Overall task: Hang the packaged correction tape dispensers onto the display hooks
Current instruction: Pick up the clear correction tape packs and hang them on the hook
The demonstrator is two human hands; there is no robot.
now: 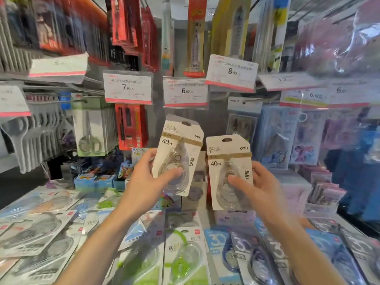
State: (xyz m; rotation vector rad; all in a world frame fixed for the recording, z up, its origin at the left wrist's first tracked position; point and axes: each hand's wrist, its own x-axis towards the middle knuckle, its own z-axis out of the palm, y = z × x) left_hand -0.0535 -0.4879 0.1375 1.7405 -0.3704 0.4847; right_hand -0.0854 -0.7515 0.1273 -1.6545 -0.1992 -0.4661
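Observation:
My left hand (151, 182) holds a cream-coloured correction tape pack (181, 140) marked 40m, tilted a little to the right, thumb on its clear blister. My right hand (257, 186) holds a second identical pack (228, 153) upright, just right of and lower than the first. Both packs have a hang hole at the top and sit below the 6.00 price tag (186, 92). The hook behind that tag is hidden.
Price tags 7.90 (128, 87) and 8.00 (232, 70) flank the middle one. Scissors packs (90, 132) hang at left, blue and purple packs (277, 136) at right. Several other correction tape packs (183, 256) lie on the shelf below my arms.

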